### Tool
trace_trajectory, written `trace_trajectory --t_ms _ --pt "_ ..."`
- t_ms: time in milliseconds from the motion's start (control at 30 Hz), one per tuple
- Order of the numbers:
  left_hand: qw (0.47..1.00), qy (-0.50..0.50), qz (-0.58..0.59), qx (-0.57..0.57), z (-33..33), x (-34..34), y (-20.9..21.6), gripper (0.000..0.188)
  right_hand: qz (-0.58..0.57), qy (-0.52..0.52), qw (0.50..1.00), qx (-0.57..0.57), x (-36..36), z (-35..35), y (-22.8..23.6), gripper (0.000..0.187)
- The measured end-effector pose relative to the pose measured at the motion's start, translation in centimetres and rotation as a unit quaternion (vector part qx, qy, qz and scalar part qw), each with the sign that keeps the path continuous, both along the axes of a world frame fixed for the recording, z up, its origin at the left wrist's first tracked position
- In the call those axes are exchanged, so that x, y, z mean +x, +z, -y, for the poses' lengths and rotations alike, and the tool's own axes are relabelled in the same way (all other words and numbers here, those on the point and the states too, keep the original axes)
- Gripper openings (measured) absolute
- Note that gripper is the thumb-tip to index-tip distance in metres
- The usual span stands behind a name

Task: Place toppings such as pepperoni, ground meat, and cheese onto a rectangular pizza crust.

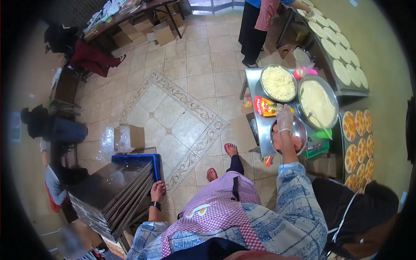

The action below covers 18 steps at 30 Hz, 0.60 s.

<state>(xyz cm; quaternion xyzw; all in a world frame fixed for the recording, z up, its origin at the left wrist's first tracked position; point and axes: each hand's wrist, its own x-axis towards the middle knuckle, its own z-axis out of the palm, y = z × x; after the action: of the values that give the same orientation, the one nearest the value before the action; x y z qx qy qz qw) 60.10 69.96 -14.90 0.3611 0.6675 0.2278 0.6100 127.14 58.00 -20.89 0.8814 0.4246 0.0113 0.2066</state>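
Your gloved right hand is over the metal bowl of pink slices, but can't tell if it's gripping anything. Your left hand is half-curled near the stacked dark trays, can't tell if it's holding something. The bowl's on the metal surface, beside a yellow-red packet, with grated cheese and creamy white mix beyond.

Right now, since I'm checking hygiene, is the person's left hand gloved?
No, the left hand is bare, while a translucent glove covers the right hand.
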Motion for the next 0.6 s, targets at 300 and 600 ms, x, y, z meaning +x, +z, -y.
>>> trace_trajectory --t_ms 300,600 --pt "0.961 -0.204 -0.126 -0.141 5.7 1.2 -0.8 0.024 -0.186 -0.124 0.963 0.151 10.0 -10.1 -4.9 0.064" --pt "0.961 -0.097 -0.104 -0.238 6.0 5.9 1.0 0.028 -0.193 -0.139 0.967 0.093 10.2 -14.3 0.6 0.061"
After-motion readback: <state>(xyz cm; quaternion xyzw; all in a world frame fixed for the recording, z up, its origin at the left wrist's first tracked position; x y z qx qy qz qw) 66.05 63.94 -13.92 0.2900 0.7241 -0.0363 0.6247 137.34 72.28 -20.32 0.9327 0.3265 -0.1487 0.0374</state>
